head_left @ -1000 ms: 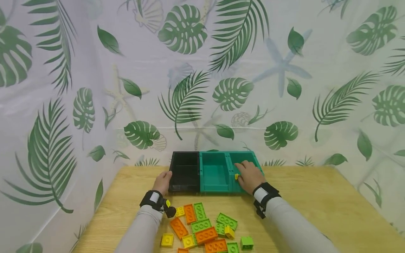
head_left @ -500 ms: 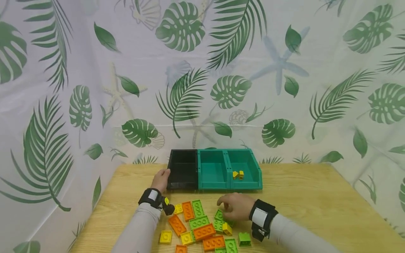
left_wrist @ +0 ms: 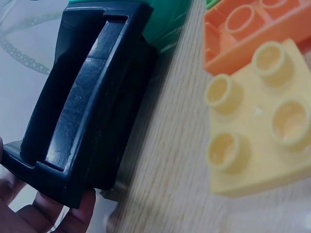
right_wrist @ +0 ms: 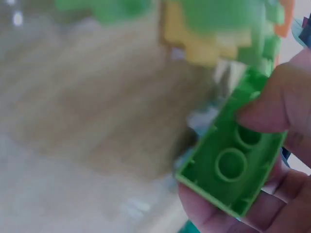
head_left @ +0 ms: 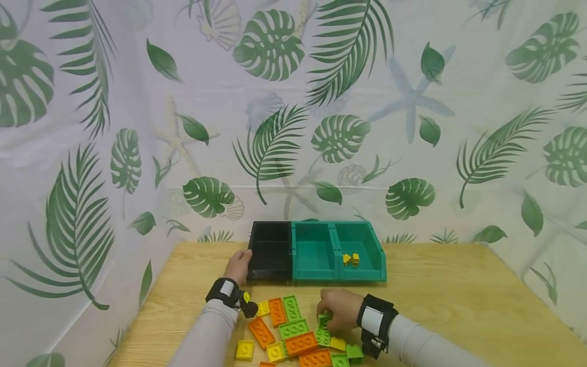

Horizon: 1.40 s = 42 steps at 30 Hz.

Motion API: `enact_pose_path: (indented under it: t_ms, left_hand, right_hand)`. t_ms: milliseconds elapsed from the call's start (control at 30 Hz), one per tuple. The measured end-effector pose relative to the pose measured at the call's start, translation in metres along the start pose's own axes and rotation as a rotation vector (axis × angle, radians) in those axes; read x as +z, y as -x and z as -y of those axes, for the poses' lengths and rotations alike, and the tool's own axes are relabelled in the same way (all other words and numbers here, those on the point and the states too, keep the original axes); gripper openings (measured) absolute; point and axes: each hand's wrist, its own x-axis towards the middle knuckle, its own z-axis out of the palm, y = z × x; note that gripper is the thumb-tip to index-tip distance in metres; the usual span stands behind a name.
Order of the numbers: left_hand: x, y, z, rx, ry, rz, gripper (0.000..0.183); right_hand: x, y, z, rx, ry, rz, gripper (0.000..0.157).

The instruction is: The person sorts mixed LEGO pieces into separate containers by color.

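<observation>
Binned: two yellow pieces (head_left: 355, 260). Remaining: loose bricks (head_left: 300, 343). My right hand (head_left: 343, 309) pinched green brick (right_wrist: 221, 153); left hand (head_left: 238, 266) gripped black bin (head_left: 270, 273).

Left of the right hand (head_left: 343, 309), bricks (head_left: 300, 344) crowd the way; beyond it, bins (head_left: 314, 250) block passage; open table (head_left: 451, 298) lies to its right.
</observation>
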Motion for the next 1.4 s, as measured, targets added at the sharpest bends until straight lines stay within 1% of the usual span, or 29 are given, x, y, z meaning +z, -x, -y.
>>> enact_pose_path:
  t_ms: [33, 133, 200, 267, 333, 433, 500, 533, 600, 633, 733, 833, 967, 1067, 1133, 1233, 1333, 1400]
  left_hand:
    - [0.001, 0.000, 0.000, 0.000, 0.001, 0.000, 0.047]
    - [0.001, 0.002, -0.002, 0.011, 0.003, -0.004, 0.046]
    - [0.001, 0.005, -0.004, 0.021, -0.002, -0.005, 0.045]
    - [0.002, 0.006, -0.005, 0.030, -0.009, -0.003, 0.045]
    - [0.003, 0.007, -0.006, 0.033, -0.011, -0.002, 0.045]
    - [0.006, 0.006, -0.006, 0.037, -0.001, -0.003, 0.045]
    - [0.008, 0.005, -0.005, 0.041, 0.006, -0.004, 0.045]
    - [0.009, 0.005, -0.004, 0.042, 0.009, -0.004, 0.045]
    - [0.010, 0.005, -0.004, 0.044, 0.009, -0.003, 0.045]
    - [0.011, 0.005, -0.003, 0.045, 0.007, -0.002, 0.045]
    - [0.011, 0.007, -0.003, 0.050, 0.005, -0.004, 0.044]
    - [0.010, 0.009, -0.005, 0.054, 0.001, -0.001, 0.044]
    - [0.008, 0.009, -0.005, 0.034, -0.008, 0.017, 0.046]
    - [0.007, 0.007, -0.003, 0.010, -0.008, 0.032, 0.048]
    - [0.007, 0.005, -0.001, 0.003, -0.007, 0.037, 0.049]
    - [0.005, 0.004, 0.000, -0.004, -0.011, 0.032, 0.049]
    - [0.000, 0.004, -0.002, -0.003, -0.032, 0.030, 0.050]
    - [-0.004, 0.003, -0.002, -0.002, -0.045, 0.022, 0.050]
  right_hand:
    - [-0.002, -0.001, -0.001, 0.002, -0.003, -0.013, 0.020]
    - [-0.011, -0.006, -0.001, 0.027, -0.074, -0.069, 0.012]
    - [-0.019, -0.011, -0.001, 0.039, -0.103, -0.128, 0.015]
    - [-0.028, -0.018, -0.001, 0.053, -0.114, -0.207, 0.020]
    - [-0.036, -0.026, -0.003, 0.067, -0.066, -0.307, 0.021]
    - [-0.042, -0.042, -0.010, 0.103, 0.063, -0.449, 0.016]
    - [-0.039, -0.053, -0.018, 0.130, 0.167, -0.514, 0.019]
    - [-0.036, -0.057, -0.022, 0.146, 0.216, -0.527, 0.022]
    - [-0.027, -0.067, -0.032, 0.171, 0.293, -0.536, 0.026]
    - [-0.022, -0.072, -0.036, 0.190, 0.329, -0.528, 0.025]
    - [-0.008, -0.082, -0.045, 0.252, 0.430, -0.481, 0.017]
    - [-0.002, -0.089, -0.047, 0.298, 0.498, -0.437, 0.020]
    - [0.000, -0.095, -0.044, 0.319, 0.495, -0.408, 0.026]
    - [-0.002, -0.097, -0.042, 0.337, 0.457, -0.381, 0.033]
    - [-0.003, -0.099, -0.041, 0.328, 0.440, -0.371, 0.036]
    - [-0.005, -0.100, -0.043, 0.264, 0.427, -0.393, 0.036]
    - [-0.010, -0.099, -0.048, 0.181, 0.426, -0.461, 0.035]
    - [-0.017, -0.095, -0.055, 0.139, 0.427, -0.531, 0.034]
